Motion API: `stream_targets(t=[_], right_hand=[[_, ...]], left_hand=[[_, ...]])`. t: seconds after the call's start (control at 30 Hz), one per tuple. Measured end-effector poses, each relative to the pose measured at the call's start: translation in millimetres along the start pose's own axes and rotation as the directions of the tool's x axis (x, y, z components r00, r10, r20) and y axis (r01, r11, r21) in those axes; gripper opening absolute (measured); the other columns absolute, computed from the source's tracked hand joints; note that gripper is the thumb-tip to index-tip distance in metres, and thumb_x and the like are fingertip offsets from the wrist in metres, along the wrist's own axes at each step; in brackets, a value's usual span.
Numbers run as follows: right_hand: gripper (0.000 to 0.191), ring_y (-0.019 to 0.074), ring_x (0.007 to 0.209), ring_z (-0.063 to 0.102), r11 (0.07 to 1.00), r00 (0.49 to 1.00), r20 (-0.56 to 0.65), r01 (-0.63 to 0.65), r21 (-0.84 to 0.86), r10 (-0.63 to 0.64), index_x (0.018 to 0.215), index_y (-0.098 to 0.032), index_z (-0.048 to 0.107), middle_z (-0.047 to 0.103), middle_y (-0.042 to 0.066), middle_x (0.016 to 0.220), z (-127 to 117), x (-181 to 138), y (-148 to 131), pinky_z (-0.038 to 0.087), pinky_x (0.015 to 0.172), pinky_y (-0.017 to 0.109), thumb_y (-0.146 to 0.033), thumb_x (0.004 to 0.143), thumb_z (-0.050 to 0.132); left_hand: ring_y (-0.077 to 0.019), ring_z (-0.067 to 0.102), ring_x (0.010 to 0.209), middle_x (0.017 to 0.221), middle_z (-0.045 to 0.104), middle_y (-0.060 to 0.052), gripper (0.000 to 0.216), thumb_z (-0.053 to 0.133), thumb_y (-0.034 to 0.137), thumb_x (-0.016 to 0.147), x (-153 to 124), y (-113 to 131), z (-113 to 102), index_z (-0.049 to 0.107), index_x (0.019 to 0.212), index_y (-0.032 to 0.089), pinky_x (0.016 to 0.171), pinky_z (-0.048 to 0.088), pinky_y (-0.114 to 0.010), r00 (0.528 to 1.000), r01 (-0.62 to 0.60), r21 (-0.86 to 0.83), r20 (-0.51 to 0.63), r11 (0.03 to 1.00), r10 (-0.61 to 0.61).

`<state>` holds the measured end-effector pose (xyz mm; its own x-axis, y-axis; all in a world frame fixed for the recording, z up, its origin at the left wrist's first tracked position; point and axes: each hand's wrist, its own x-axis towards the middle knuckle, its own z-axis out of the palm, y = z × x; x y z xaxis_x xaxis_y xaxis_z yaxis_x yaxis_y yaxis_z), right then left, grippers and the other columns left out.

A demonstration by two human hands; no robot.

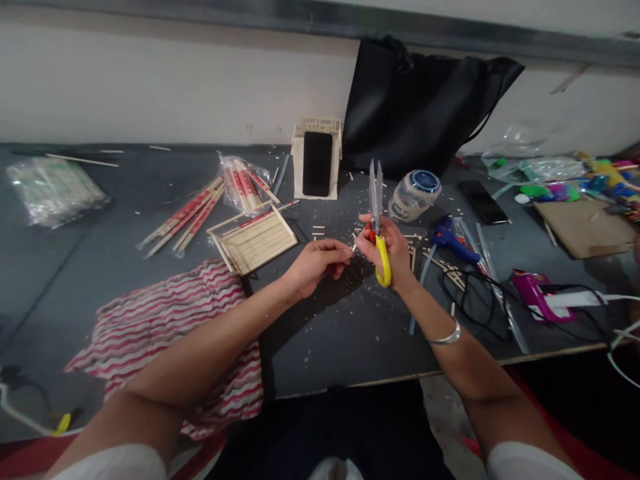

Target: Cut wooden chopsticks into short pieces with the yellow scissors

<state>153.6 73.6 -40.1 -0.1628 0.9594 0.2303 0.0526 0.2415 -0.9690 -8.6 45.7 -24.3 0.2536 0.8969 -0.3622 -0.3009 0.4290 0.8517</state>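
Note:
My right hand (pixel 393 250) is closed around a pair of scissors (pixel 383 257) with yellow and red handles, the blades pointing up and away from me. My left hand (pixel 323 265) pinches a short piece of wooden stick (pixel 355 247) between thumb and fingertips, close beside the right hand's fingers. To the left of my hands, a small tray-like frame of wooden sticks (pixel 260 241) lies tilted on a striped cloth (pixel 180 313). Short cut sticks (pixel 319 231) and pale crumbs are scattered around both hands.
Behind my hands stand a phone (pixel 317 164) on a stick-built stand, a clear jar (pixel 414 195) and a black bag (pixel 415 107). Right lie a blue glue gun (pixel 454 241), black cable and a purple box (pixel 540 297). Packs of sticks (pixel 243 183) lie on the left.

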Motion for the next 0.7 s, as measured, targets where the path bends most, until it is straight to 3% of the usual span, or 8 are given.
stream_targets(t=[0.13,0.3,0.7], right_hand=[[0.044,0.007,0.045,0.044,0.984,0.992,0.05,-0.123,0.126,0.118,0.11,-0.028,0.054,0.055,-0.009,0.066,-0.5,0.0,-1.4,0.038,0.043,0.023,-0.042,0.075,0.076],[0.045,0.0086,0.045,0.044,0.954,0.974,0.103,-0.219,0.204,0.202,0.11,-0.027,0.053,0.053,-0.009,0.063,0.1,0.1,-1.4,0.037,0.041,0.024,-0.043,0.074,0.075],[0.045,0.006,0.045,0.045,0.984,0.976,0.181,-0.146,0.106,0.125,0.109,-0.027,0.055,0.055,-0.01,0.067,2.1,-3.3,-3.6,0.039,0.043,0.022,-0.046,0.075,0.077]], left_hand=[[-0.0075,0.05,0.051,0.068,0.064,-0.002,0.008,0.077,0.017,0.068,0.7,1.9,-2.3,0.071,0.072,0.012,0.049,0.038,-0.021,0.989,0.126,-0.108,0.095,0.986,-0.116],[-0.0072,0.049,0.05,0.064,0.06,0.0,0.009,0.075,0.018,0.07,3.5,3.0,-5.5,0.068,0.067,0.013,0.048,0.038,-0.021,0.989,0.122,-0.201,0.111,0.972,-0.101],[-0.0033,0.041,0.041,0.059,0.063,-0.001,0.018,0.086,0.018,0.06,3.4,6.9,-8.7,0.07,0.065,0.012,0.037,0.023,-0.018,0.967,0.195,-0.084,0.185,0.977,-0.177]])
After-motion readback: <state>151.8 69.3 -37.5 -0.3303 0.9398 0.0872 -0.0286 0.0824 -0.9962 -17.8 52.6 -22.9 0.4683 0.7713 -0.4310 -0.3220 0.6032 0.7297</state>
